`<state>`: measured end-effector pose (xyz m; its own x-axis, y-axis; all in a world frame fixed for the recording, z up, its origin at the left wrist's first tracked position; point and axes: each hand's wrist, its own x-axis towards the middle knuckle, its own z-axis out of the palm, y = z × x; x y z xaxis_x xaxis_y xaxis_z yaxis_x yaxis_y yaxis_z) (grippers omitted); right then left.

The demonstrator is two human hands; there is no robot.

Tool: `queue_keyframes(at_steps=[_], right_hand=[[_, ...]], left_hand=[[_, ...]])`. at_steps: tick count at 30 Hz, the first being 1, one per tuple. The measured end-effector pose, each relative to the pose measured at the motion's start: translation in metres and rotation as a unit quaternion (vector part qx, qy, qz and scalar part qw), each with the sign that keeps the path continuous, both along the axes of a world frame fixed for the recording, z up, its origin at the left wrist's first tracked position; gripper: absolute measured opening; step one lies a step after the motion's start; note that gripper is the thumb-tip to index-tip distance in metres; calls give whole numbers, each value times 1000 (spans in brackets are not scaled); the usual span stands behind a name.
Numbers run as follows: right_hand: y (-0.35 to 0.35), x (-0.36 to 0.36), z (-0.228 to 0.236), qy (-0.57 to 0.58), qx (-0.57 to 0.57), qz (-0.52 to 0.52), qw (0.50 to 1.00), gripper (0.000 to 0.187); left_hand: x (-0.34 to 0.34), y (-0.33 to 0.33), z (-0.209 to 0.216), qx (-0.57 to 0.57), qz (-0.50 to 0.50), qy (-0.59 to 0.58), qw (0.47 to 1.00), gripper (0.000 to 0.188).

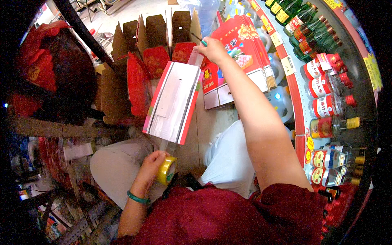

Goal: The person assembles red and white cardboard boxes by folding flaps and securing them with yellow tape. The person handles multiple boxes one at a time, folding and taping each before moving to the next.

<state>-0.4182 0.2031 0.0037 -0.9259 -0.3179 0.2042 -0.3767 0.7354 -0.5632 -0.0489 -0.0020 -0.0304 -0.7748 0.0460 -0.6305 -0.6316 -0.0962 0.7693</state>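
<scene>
Across my knees lies a white and red cardboard box [171, 102], its white side with dark lines facing up. A strip of clear tape runs lengthwise over it and past both ends. Below the near end, my left hand [152, 163] is closed on a yellowish roll of packing tape [166, 170]. At the far end, my right hand [211, 50] pinches the strip of clear tape [197, 58]. A small green thing and a thin dark line show at its fingers; I cannot tell what they are. A green bangle [139, 197] circles my left wrist.
Open red and brown cartons [157, 36] stand beyond the box. Flattened red printed cartons [241, 45] lie stacked to the right, beside clear plastic jugs [277, 102]. Shelves of bottles [320, 86] line the right side. Red bags [43, 61] and a metal frame stand left.
</scene>
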Motion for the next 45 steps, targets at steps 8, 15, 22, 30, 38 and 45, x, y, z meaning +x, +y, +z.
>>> queue_keyframes(at_steps=[8,15,22,30,38,45], right_hand=[[1,-20,-58,-42,-1,-36,998,37],[4,-23,-79,-26,-15,-40,999,37],[5,-27,-115,-57,-6,-26,998,38],[2,-31,-138,-249,-30,68,966,35],[7,-25,-133,-464,-69,80,879,30],[18,-22,-144,-547,-58,111,827,34]], left_hand=[[-15,3,-4,-39,6,-23,999,23],[-23,8,-8,-48,21,-39,998,22],[-27,10,-20,-93,6,-43,995,22],[-23,6,-63,-174,-11,0,985,29],[-18,10,-69,-169,6,20,985,30],[-27,13,-56,-173,-36,-32,984,30]])
